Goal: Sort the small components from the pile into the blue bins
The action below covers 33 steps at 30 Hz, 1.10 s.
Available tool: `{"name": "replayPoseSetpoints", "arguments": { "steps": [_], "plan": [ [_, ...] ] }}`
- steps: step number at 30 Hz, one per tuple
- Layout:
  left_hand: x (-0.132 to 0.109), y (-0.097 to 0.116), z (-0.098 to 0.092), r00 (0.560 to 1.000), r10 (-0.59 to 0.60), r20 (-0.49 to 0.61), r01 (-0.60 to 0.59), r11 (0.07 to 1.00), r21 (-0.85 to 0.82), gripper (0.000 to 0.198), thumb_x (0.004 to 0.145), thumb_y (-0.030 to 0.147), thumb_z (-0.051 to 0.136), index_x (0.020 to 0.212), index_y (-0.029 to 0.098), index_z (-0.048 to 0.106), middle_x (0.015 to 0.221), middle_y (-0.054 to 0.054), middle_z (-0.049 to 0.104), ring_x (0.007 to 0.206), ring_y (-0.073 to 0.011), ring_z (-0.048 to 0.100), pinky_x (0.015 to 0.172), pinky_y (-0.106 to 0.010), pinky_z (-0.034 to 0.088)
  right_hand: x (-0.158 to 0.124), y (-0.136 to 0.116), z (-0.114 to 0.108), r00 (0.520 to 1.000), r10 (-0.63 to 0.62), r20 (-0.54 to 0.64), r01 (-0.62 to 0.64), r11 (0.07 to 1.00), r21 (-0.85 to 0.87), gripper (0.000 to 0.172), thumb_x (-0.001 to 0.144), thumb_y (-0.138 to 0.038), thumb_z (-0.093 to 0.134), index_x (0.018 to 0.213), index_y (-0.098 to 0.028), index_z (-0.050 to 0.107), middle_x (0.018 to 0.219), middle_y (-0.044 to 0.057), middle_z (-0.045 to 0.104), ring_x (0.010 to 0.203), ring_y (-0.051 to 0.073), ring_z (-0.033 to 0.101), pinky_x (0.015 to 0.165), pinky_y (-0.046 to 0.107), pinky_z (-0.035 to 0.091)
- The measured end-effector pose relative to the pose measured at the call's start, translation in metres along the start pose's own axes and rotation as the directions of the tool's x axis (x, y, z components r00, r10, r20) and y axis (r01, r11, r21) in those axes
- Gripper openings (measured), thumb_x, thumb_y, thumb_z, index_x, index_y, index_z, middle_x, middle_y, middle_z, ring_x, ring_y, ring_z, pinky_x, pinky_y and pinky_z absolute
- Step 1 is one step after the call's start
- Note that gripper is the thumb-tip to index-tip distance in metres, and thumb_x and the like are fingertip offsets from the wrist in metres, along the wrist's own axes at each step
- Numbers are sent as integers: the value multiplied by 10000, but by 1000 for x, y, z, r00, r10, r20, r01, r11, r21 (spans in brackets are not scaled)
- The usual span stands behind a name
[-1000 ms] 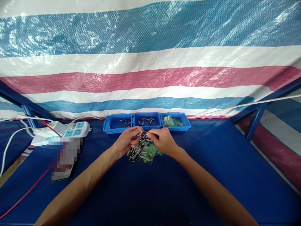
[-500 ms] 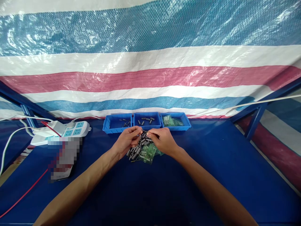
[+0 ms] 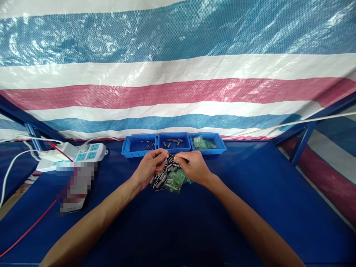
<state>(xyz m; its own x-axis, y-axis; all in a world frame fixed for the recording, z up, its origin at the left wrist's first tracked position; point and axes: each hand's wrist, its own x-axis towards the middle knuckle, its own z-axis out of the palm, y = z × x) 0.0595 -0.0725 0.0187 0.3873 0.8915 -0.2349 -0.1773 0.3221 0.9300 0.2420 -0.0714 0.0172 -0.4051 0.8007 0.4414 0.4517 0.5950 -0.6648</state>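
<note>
Above a pile of small parts, my left hand (image 3: 151,165) is closed in a pinch. Facing it from the right, my right hand (image 3: 193,167) pinches too, thumb against forefinger. A small thin dark part (image 3: 171,155) spans the gap between the fingertips; its exact kind is too small to make out. Below the hands lies the heap of dark and grey cylindrical pieces and thin pins (image 3: 160,181), partly covered by the fingers. Small clear greenish plastic bags (image 3: 175,181) with pale pieces inside lie at the heap's right side.
Behind the hands stand three blue bins in a row: one with thin pins (image 3: 133,150), one with grey cylinders (image 3: 174,147), one with greenish bags (image 3: 208,149). At left, a white power strip (image 3: 93,152) with cables and a blurred object (image 3: 78,185) rest on the blue table (image 3: 178,230).
Hardly anything differs. Both hands keep their pinch in the same place, with only a very slight shift of the right fingers.
</note>
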Motion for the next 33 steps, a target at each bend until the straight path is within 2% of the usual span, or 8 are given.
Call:
{"name": "replayPoseSetpoints", "arguments": {
  "steps": [9,14,16,19,23,25,33],
  "plan": [
    [-3,4,3,999,41,-33,-39,997,60,246,892,379,564,793,160,512,451,86,300,400,-33,185,419,-194,141,1,-1,-1,1000,9,-4,-9,1000,21,371,917,-222,454,551,-164,434,512,-31,379,476,83,319,526,236,265],
    [1,-2,0,997,59,-49,-52,990,129,254,875,399,580,812,157,535,455,83,315,392,-32,203,408,-189,136,1,-7,-4,999,36,23,-38,991,125,397,930,-246,444,540,-168,428,486,-25,401,474,89,333,517,240,271],
    [5,-8,-2,999,16,-31,-12,993,122,260,866,403,590,803,160,523,462,88,292,393,-29,189,407,-185,121,2,-7,-6,999,45,25,-48,988,149,409,930,-249,440,530,-170,419,474,-24,405,474,91,344,515,238,275],
    [10,-12,-3,1000,13,-21,-11,994,113,274,876,414,563,783,163,505,488,87,273,391,-25,188,405,-179,113,2,-5,-8,996,82,19,-84,987,137,404,924,-251,448,529,-170,423,476,-22,425,481,93,375,521,231,287],
    [10,-8,-3,999,-8,-46,10,999,52,176,864,344,542,836,173,509,725,26,475,410,-11,290,403,-170,125,2,1,-6,992,118,37,-121,986,118,360,919,-263,457,571,-169,475,480,-21,447,490,101,402,521,231,293],
    [9,-5,-4,999,-29,-38,29,1000,6,82,836,262,513,853,183,499,825,9,514,416,-14,317,402,-172,133,2,3,-4,990,130,46,-134,984,115,340,918,-256,456,593,-167,499,472,-21,450,486,104,403,521,235,293],
    [10,-3,-8,999,-47,0,47,998,-45,50,751,192,424,716,158,435,780,-1,495,418,-31,283,403,-194,157,2,7,1,986,153,68,-159,982,102,328,917,-256,463,610,-161,527,450,-23,466,467,104,408,524,237,300]
  ]
}}
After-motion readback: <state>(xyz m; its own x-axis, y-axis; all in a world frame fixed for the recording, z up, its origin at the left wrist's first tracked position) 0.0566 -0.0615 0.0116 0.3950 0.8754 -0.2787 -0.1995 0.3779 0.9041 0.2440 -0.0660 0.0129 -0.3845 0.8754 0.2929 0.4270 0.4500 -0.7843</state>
